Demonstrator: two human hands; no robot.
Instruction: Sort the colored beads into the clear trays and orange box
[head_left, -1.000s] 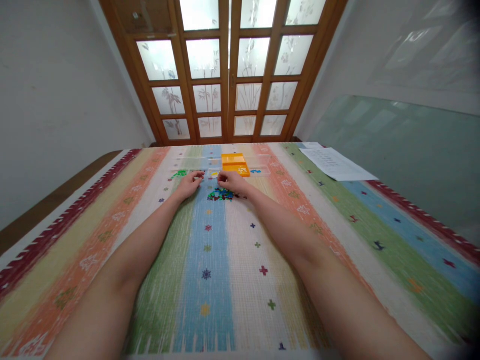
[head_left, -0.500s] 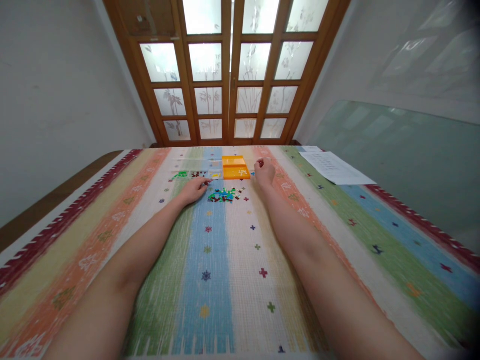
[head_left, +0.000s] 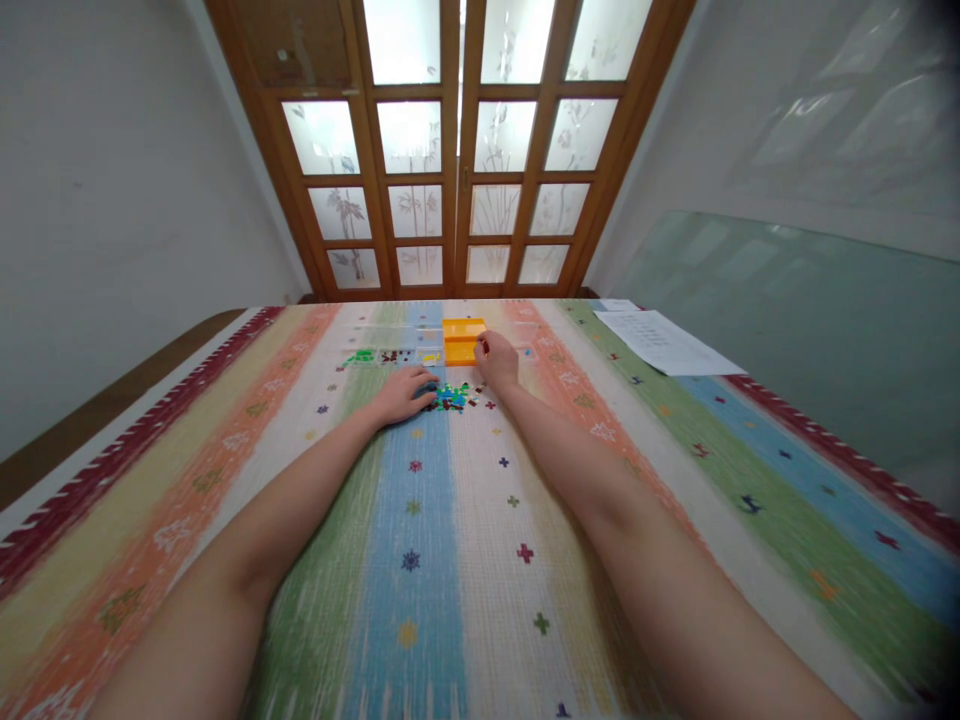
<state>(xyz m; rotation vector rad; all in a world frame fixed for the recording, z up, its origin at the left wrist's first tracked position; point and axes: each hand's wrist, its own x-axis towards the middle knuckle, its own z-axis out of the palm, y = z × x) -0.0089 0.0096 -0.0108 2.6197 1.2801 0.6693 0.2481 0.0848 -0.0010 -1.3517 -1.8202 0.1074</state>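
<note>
A pile of small blue, green, dark red and white pieces (head_left: 453, 397) lies on the striped tablecloth. My left hand (head_left: 405, 394) rests at the pile's left edge, palm down, fingers stretched out and apart from the thumb. Just behind the pile stands an orange two-part box (head_left: 459, 353). Over its right front corner is my right hand (head_left: 498, 361), thumb and fingers pinched together; what they hold, if anything, is too small to tell. Left of the box, clear compartments hold green pieces (head_left: 363, 356), dark red pieces (head_left: 391, 356) and yellow pieces (head_left: 430, 357).
Printed paper sheets (head_left: 667, 342) lie at the table's far right. A greenish glass panel (head_left: 795, 330) leans by the right wall. Wooden doors with glass panes (head_left: 459, 180) stand beyond the table's far edge.
My right hand has moved left, from beside the orange box to over its front corner. My left hand has come slightly right and nearer, onto the pile's left edge.
</note>
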